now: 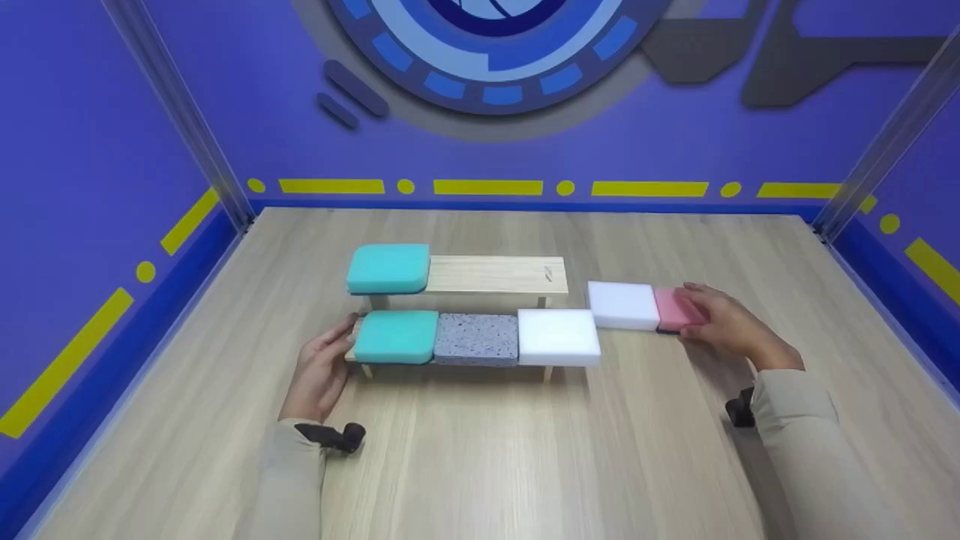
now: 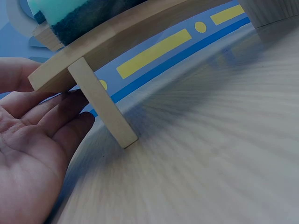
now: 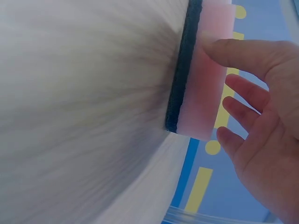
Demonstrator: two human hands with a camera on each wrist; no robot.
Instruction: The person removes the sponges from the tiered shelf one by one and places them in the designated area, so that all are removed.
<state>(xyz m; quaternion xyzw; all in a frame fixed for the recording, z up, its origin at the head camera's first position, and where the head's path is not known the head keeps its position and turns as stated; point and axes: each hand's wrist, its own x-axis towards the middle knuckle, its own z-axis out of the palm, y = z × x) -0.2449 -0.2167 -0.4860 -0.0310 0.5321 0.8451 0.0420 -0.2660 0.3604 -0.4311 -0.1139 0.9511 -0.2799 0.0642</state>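
My left hand (image 1: pixel 321 371) grips the left end of the front wooden shelf (image 2: pixel 98 51), thumb above and fingers under the board by its leg. On this shelf sit a turquoise sponge (image 1: pixel 397 336), a speckled grey block (image 1: pixel 477 339) and a white sponge (image 1: pixel 559 336) that overhangs the right end. Off to the right, my right hand (image 1: pixel 727 324) pinches a pink sponge (image 3: pixel 205 88) with a dark scouring layer; the thumb presses its near side. Another white sponge (image 1: pixel 622 304) lies against the pink one's left side.
Behind the front shelf, a second wooden shelf (image 1: pixel 491 274) carries another turquoise sponge (image 1: pixel 388 268) at its left end. Everything stands on a light wood table (image 1: pixel 480 465), with a blue and yellow patterned wall (image 1: pixel 491 161) at the back and sides.
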